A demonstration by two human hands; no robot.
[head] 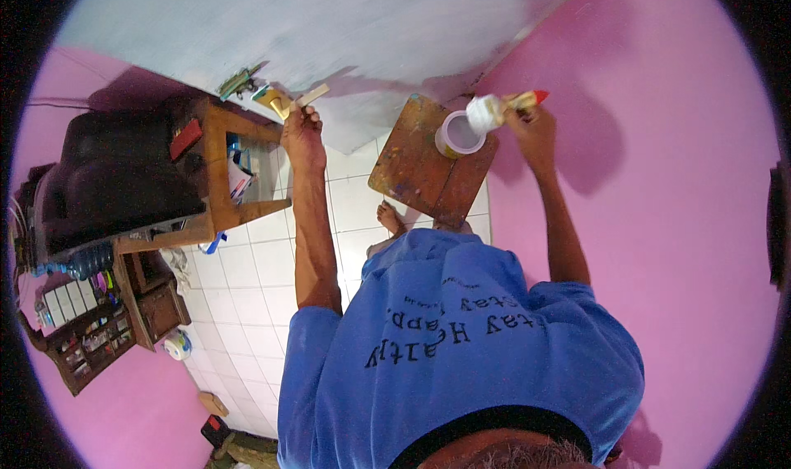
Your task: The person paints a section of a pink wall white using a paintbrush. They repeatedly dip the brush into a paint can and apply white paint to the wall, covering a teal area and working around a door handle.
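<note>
My left hand [304, 137] is closed around a pale flat wooden stick [314, 95]. A yellowish flat piece [277, 102] shows at the hand's other side; I cannot tell whether it joins the stick. Both are close to a grey-white door-like panel [371, 30] with a green-tinted handle [242, 81]. In my right hand [534, 133] is a paintbrush with a red-tipped handle [525, 99]. Its white-coated bristles [484, 114] are over or beside the rim of a round plastic tub [444, 141], which stands on a paint-spotted wooden stool [405, 166].
A pink wall [673, 222] rises close on my right. At the left is a wooden table [216, 179] with a black covered object [123, 179] on it. A wooden shelf unit [93, 351] stands farther back. White tiles [247, 296] cover the floor.
</note>
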